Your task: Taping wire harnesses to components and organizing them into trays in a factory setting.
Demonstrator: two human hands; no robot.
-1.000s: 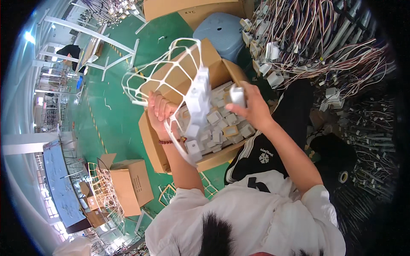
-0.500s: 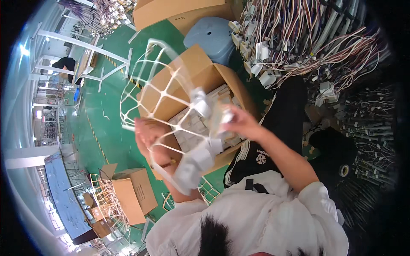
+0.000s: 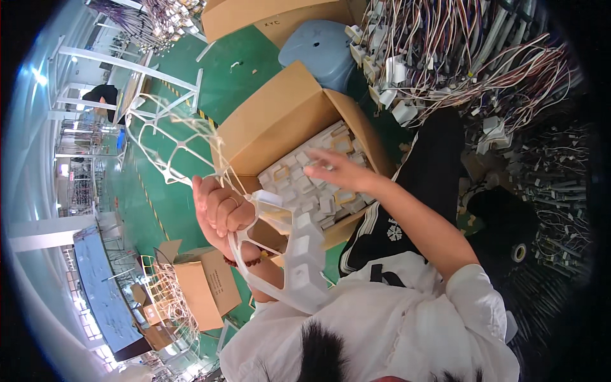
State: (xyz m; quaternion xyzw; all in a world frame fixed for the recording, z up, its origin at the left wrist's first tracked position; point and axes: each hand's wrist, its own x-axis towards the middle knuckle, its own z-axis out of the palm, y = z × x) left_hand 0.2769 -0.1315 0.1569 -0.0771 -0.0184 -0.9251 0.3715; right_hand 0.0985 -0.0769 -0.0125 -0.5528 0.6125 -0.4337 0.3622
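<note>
My left hand is closed round a white plastic lattice, a branching frame of thin bars. Its upper end spreads out to the far left, slightly blurred. White box-shaped housings sit in a row along its near end, beside my left forearm and in front of my shirt. My right hand hovers over an open cardboard box, fingers apart, with nothing visible in them. Many loose white housings lie in that box, several with yellowish edges.
A blue stool stands behind the box. Bundles of cables with white connectors are piled at the right. Another carton is on the green floor at the lower left, near a blue-topped table. A person bends far off.
My right hand has come off the lattice's housings and opened over the box. The lattice has swung left and down in my left hand, uncovering more of the box.
</note>
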